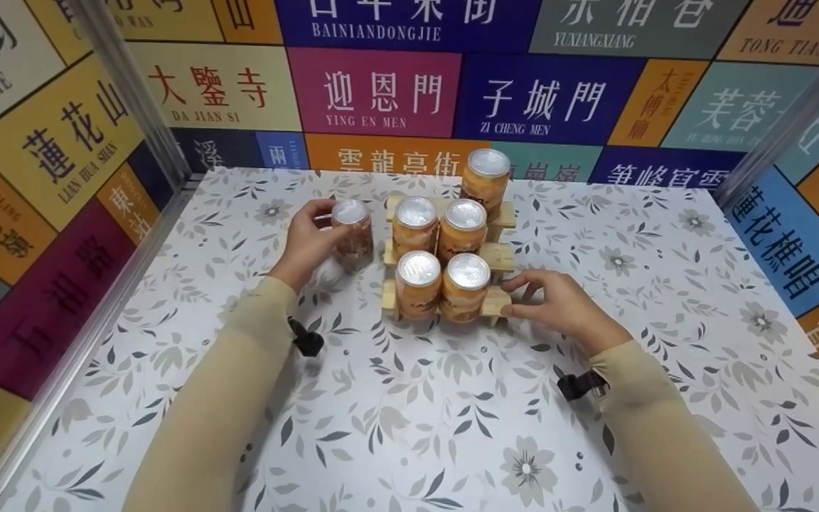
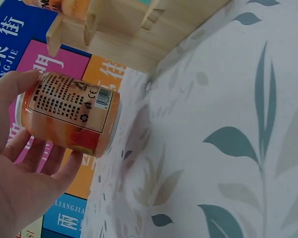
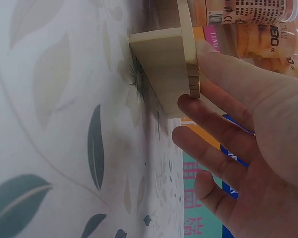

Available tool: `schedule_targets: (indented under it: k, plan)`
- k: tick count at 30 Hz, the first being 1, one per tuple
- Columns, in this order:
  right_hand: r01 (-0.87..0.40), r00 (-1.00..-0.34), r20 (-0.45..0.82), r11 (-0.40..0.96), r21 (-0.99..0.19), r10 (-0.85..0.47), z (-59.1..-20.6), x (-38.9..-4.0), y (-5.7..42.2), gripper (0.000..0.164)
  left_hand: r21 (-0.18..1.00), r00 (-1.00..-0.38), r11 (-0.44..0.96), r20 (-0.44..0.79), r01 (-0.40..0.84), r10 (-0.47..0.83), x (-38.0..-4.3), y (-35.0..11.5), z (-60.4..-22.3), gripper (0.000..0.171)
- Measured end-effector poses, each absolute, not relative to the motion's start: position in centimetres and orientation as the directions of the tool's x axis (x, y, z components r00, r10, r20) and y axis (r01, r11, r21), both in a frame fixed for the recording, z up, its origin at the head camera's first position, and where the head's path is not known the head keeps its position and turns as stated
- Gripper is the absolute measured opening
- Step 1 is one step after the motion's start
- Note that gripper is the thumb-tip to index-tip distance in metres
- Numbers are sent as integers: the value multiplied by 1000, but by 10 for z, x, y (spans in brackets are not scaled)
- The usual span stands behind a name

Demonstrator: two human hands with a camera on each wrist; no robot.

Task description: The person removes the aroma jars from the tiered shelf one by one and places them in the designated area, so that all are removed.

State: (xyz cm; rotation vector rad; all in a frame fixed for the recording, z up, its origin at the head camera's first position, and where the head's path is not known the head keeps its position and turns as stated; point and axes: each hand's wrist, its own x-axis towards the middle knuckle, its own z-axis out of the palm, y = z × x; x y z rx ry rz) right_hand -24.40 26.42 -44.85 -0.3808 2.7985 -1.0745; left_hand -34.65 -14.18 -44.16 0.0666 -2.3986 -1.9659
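Note:
In the head view my left hand (image 1: pixel 312 245) grips an orange can (image 1: pixel 354 238) with a silver lid, left of a stepped wooden stand (image 1: pixel 498 257). The left wrist view shows the thumb and fingers around this can (image 2: pixel 72 114), its barcode label facing the camera; it appears raised off the table. My right hand (image 1: pixel 555 302) is at the right end of the stand's lowest step. Thumb and index finger pinch that step's board (image 3: pixel 189 64) in the right wrist view, the other fingers loosely bent.
Matching cans stand on the steps: two on the lowest (image 1: pixel 419 284), two on the middle (image 1: pixel 463 226), one at the right of the top step (image 1: pixel 486 178). A leaf-patterned cloth (image 1: pixel 388 419) covers the table. Panels with coloured signs (image 1: pixel 374 92) rise behind and beside it.

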Motion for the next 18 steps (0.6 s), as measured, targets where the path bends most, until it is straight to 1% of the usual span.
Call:
schedule_targets:
  k: [5,11,18]
  plan:
    - [-183,-962,-24,709,-681,-272,-450,-244,265,37,974,-998,222,-34,-45,-56,-347,-139,-448,60]
    - [-192,-961,-16,703,-685,-277,-451,-244,265,37,982,-999,190,-10,-17,-39,-344,-138,-455,56]
    - [-191,-962,-8,692,-696,-274,-452,-243,266,36,979,-998,197,-47,-52,-32,-346,-138,-456,59]
